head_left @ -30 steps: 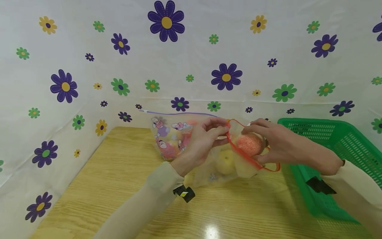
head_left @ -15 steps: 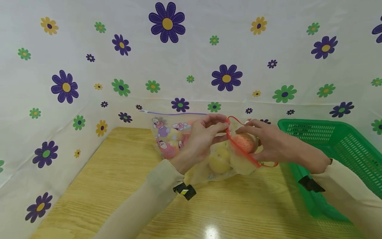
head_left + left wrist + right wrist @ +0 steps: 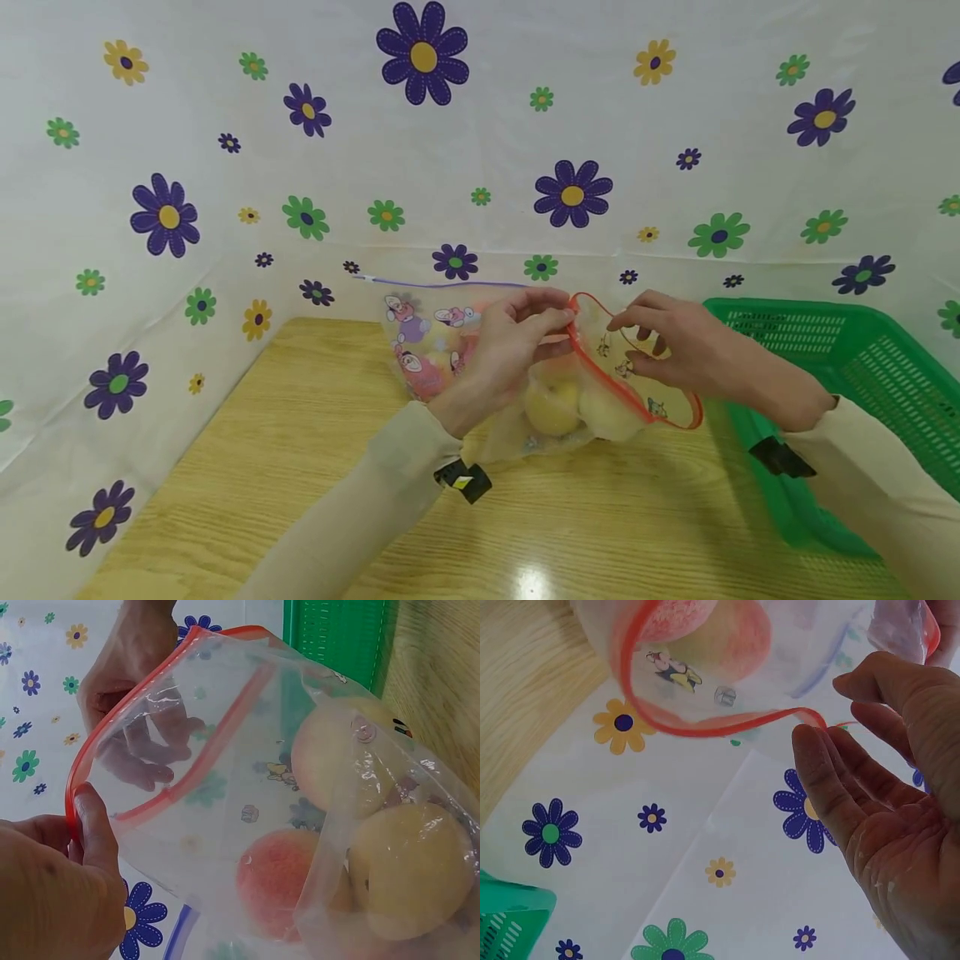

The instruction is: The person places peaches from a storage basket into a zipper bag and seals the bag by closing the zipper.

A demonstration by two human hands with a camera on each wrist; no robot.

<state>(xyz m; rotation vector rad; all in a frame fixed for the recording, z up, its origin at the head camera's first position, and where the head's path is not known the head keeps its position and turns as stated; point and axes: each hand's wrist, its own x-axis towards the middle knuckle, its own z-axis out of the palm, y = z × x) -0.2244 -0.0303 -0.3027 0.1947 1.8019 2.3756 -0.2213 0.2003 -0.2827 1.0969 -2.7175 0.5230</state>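
Note:
A clear zip bag with a red edge (image 3: 611,379) lies on the table, its mouth spread wide towards the right. My left hand (image 3: 517,342) pinches that red edge between thumb and fingers. Inside the bag are a pinkish-red, peach-like fruit (image 3: 274,877) and pale yellow round fruits (image 3: 409,870). At the mouth hovers my right hand (image 3: 686,346), fingers loosely bent and holding nothing. In the right wrist view its fingertips (image 3: 810,742) are close to the red edge; whether they touch it I cannot tell.
Behind the left hand stands a filled clear bag with cartoon prints (image 3: 416,333) and a purple zip strip (image 3: 450,285). A green plastic basket (image 3: 795,312) is at the right. Flower-patterned sheeting (image 3: 337,175) rises behind the wooden table (image 3: 300,467).
The right hand has moved the pinkish fruit into the red-edged bag and let go of it. Its fingers are drawn back to the mouth. The left hand keeps its pinch.

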